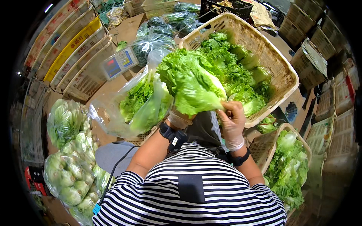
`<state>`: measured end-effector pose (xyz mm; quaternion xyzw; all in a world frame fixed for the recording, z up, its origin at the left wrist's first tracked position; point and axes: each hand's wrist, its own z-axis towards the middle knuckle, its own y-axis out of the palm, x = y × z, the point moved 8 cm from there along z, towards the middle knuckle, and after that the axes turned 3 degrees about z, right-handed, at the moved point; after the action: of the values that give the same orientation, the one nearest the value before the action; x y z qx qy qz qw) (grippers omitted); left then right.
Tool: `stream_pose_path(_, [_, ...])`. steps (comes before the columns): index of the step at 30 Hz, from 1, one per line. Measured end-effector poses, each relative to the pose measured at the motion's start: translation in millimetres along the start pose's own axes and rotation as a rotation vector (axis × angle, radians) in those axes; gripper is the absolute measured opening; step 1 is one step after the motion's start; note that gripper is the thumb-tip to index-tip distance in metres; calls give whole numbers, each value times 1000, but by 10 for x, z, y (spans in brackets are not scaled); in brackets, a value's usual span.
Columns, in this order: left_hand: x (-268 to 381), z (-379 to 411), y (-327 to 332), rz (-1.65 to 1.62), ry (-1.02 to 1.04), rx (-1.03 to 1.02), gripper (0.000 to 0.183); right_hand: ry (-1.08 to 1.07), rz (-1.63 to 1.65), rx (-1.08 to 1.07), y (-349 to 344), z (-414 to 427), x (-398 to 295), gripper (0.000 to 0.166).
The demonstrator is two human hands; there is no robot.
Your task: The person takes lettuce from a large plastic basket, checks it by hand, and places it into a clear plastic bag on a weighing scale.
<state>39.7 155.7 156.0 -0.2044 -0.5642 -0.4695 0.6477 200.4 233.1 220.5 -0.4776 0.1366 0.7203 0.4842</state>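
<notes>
A head of green leaf lettuce [192, 82] is held up in front of me. My left hand [179, 118], in a clear thin glove, is under the head, its fingers mostly hidden by the leaves. With thumb and fingers my gloved right hand [233, 118] pinches the base of an outer leaf. Just left of the head, a clear plastic bag [110, 118] lies open with lettuce [138, 99] inside. Beyond the head and to the right stands a large dirty white plastic crate [278, 76], holding many more lettuce heads [226, 59].
A digital scale [120, 63] with a lit display sits behind the bag. Bagged lettuces [68, 169] are piled at my left. Nested crates [84, 65] stand at the far left. A smaller crate [263, 149] with loose leaves [291, 169] is at my right. Bagged greens [152, 42] lie ahead.
</notes>
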Motion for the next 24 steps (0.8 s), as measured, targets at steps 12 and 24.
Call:
stream_pose_path(12, [115, 135, 192, -1032, -183, 33, 80, -342, 1518, -380, -1431, -262, -21, 55])
stream_pose_path(24, [483, 6, -118, -756, -127, -160, 96, -22, 262, -109, 98, 161, 38, 68])
